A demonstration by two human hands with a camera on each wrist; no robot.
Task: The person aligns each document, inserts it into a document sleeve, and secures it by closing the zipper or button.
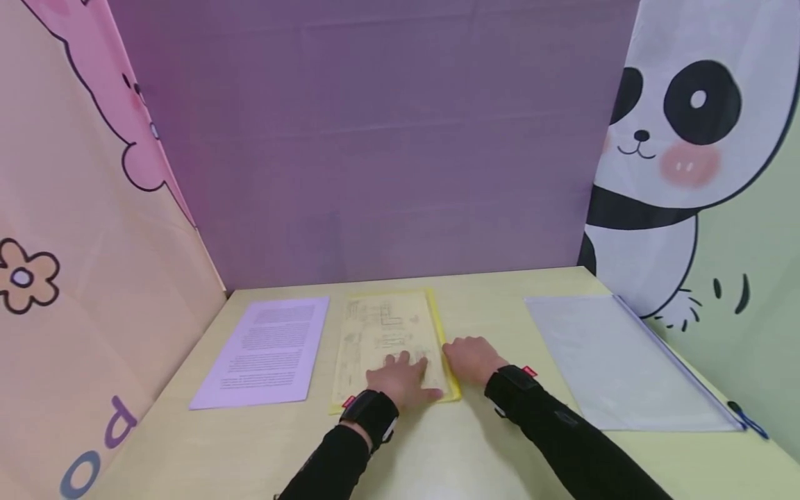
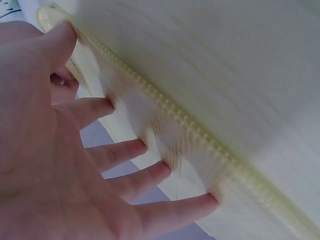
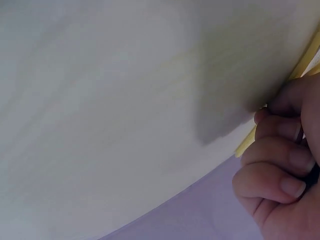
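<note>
A yellow-edged zip document pouch (image 1: 432, 309) lies flat on the table, and a sheet with faint drawings (image 1: 387, 323) shows through it. My left hand (image 1: 403, 382) rests on its near right part with fingers spread. In the left wrist view, the fingertips touch the clear face beside the yellow zipper (image 2: 165, 102), the thumb close to one end of it. At the pouch's right edge is my right hand (image 1: 473, 359), its fingers curled and thumb against the index finger, pinching the yellow edge (image 3: 304, 60). The zip pull is hidden by the hand.
A purple sheet of printed text (image 1: 265, 351) lies at the left. On the right is a whitish translucent zip pouch (image 1: 637, 368) with a blue cord (image 1: 755, 425) at its near corner. A purple panel (image 1: 387, 139) stands behind the table (image 1: 250, 458).
</note>
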